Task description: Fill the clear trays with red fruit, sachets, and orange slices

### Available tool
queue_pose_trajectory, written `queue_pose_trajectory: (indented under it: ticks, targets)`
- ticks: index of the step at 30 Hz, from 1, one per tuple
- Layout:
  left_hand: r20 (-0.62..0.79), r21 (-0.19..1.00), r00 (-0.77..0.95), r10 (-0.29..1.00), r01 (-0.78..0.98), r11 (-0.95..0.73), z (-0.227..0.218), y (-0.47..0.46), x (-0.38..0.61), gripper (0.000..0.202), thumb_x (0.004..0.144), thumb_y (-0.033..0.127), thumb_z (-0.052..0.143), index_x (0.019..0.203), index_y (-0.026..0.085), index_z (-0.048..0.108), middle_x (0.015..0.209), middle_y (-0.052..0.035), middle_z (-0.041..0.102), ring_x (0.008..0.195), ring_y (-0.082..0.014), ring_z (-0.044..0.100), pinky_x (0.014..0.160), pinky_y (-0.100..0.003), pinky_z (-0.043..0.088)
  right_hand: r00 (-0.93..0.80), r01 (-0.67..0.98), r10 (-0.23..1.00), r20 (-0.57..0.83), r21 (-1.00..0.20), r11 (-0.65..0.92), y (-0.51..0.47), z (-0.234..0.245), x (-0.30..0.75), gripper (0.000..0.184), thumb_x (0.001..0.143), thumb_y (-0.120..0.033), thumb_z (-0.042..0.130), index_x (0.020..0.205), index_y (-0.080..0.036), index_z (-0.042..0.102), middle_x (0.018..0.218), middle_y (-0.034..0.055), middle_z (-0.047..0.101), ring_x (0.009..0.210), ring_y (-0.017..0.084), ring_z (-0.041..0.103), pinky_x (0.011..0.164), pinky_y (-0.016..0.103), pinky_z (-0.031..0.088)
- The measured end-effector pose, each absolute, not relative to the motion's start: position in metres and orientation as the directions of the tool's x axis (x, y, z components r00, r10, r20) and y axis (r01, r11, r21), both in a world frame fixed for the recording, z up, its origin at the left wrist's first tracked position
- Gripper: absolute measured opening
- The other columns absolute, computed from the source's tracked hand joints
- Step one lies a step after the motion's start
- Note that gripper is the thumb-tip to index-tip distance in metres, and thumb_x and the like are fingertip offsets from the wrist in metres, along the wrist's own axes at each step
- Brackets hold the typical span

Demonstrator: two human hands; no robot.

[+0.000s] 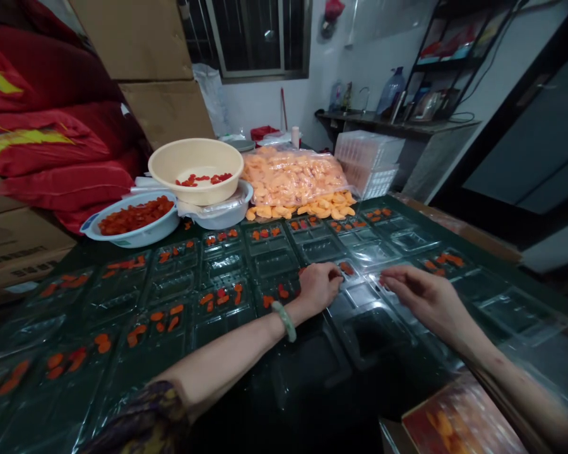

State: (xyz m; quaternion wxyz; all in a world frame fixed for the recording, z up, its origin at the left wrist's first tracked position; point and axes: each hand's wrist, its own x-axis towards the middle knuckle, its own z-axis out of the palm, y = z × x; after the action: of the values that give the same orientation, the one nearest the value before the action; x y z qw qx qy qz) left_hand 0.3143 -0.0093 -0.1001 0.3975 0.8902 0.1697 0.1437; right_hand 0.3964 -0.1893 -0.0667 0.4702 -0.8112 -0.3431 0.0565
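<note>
Clear plastic trays with several compartments (269,261) cover a dark green table top (397,205), many holding a few orange and red pieces of dried fruit (218,299). My left hand (318,289), with a pale green bangle (284,320) on its wrist, rests curled on a tray. Its fingertips are hidden, close to a red-orange piece (346,268). My right hand (426,296) hovers over the empty compartments to the right, fingers pointing left, holding nothing I can see. A bag of orange pieces (291,180) and two bowls of red pieces (195,151) (135,230) stand beyond the trays.
Red sacks (52,142) and cardboard boxes (146,63) are piled at the left and back. A stack of clear trays (369,161) stands behind the table's far edge. A picture-printed box (464,419) lies at the near right. A shelf with bottles (392,113) stands at the back.
</note>
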Motion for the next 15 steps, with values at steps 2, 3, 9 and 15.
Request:
queue_pose_trajectory:
  ticks: [2, 3, 9, 15]
  targets:
    - [0.126, 0.711, 0.902, 0.413, 0.208, -0.672, -0.107, -0.009, 0.325, 0.011, 0.076, 0.019, 0.056, 0.071, 0.018, 0.066, 0.077, -0.0070, 0.065, 0.080, -0.0221, 0.054, 0.076, -0.035, 0.039, 0.769, 0.476, 0.604, 0.210, -0.819, -0.320, -0.202, -0.075, 0.392, 0.031, 0.075, -0.046, 0.056, 0.085, -0.018, 0.064, 0.068, 0.0031, 0.063, 0.051, 0.013, 0.050, 0.047, 0.024, 0.041]
    - [0.128, 0.688, 0.906, 0.404, 0.212, -0.694, -0.110, -0.009, 0.328, 0.013, 0.076, 0.019, 0.054, 0.068, 0.018, 0.064, 0.077, -0.0082, 0.063, 0.082, -0.0234, 0.052, 0.076, -0.036, 0.039, 0.773, 0.459, 0.603, 0.196, -0.829, -0.319, -0.208, -0.079, 0.391, 0.032, 0.075, -0.047, 0.056, 0.086, -0.018, 0.065, 0.068, 0.0035, 0.063, 0.051, 0.013, 0.051, 0.047, 0.024, 0.041]
    - [0.152, 0.602, 0.938, 0.310, 0.161, -0.782, -0.114, -0.012, 0.335, 0.023, 0.076, 0.016, 0.054, 0.054, 0.018, 0.053, 0.079, -0.0103, 0.053, 0.091, -0.0252, 0.044, 0.075, -0.034, 0.038, 0.786, 0.410, 0.596, 0.165, -0.861, -0.302, -0.219, -0.088, 0.380, 0.032, 0.072, -0.047, 0.058, 0.084, -0.018, 0.065, 0.068, 0.0058, 0.067, 0.060, 0.019, 0.061, 0.055, 0.027, 0.049]
    - [0.290, 0.527, 0.906, 0.309, 0.119, -0.842, -0.100, -0.003, 0.324, 0.011, 0.075, 0.023, 0.059, 0.084, 0.018, 0.062, 0.094, -0.0119, 0.055, 0.093, -0.0255, 0.048, 0.070, -0.034, 0.041, 0.755, 0.506, 0.619, 0.217, -0.793, -0.338, -0.217, -0.095, 0.373, 0.026, 0.069, -0.048, 0.060, 0.080, -0.025, 0.068, 0.072, 0.0047, 0.070, 0.061, 0.022, 0.066, 0.054, 0.027, 0.053]
